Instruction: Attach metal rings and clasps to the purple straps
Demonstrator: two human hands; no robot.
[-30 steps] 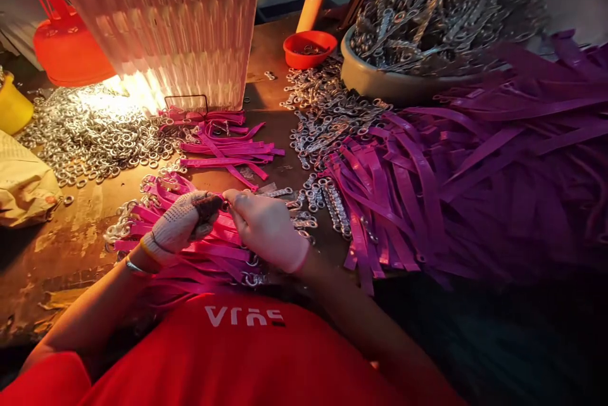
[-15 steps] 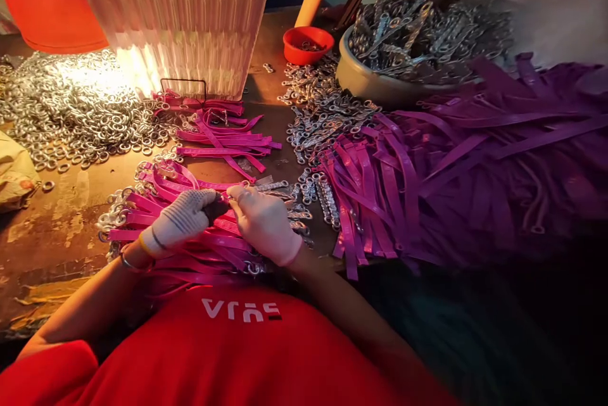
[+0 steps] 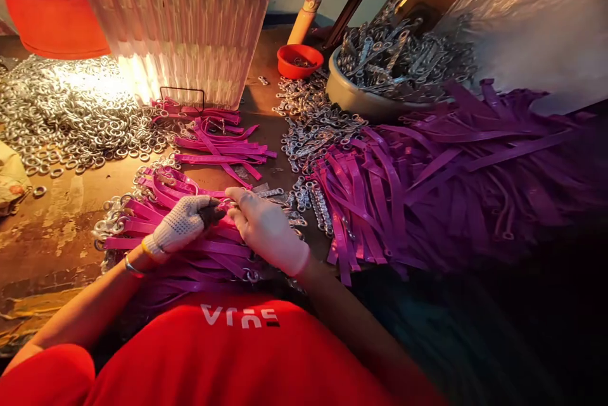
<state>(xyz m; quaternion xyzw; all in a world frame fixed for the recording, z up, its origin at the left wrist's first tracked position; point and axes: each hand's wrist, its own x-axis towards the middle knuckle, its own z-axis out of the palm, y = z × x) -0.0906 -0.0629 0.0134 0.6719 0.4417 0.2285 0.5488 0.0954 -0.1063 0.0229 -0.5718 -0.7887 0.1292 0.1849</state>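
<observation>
My left hand (image 3: 183, 225), in a white dotted glove with dark fingertips, is closed in a pinch on a pink strap. My right hand (image 3: 270, 228), in a thin whitish glove, meets it fingertip to fingertip, its thumb and fingers pinched at the same spot. A small shiny bit shows between them, but the fingers hide most of it. Beneath both hands lies a bundle of pink straps (image 3: 142, 227) with metal rings (image 3: 110, 222) at their left ends. Silver chain-like links (image 3: 316, 203) lie just right of my right hand.
Loose metal rings (image 3: 71, 114) are heaped at the left under a red lamp (image 3: 57, 19). A ribbed clear panel (image 3: 185, 19) stands behind. A red bowl (image 3: 300, 62), a beige basin (image 3: 349, 90) of metal links and a large purple strap pile (image 3: 427, 184) occupy the right side.
The view has shifted slightly. My left hand has turned a little at the wrist, and the fingers of my right hand have shifted slightly; both stay together at the strap.
</observation>
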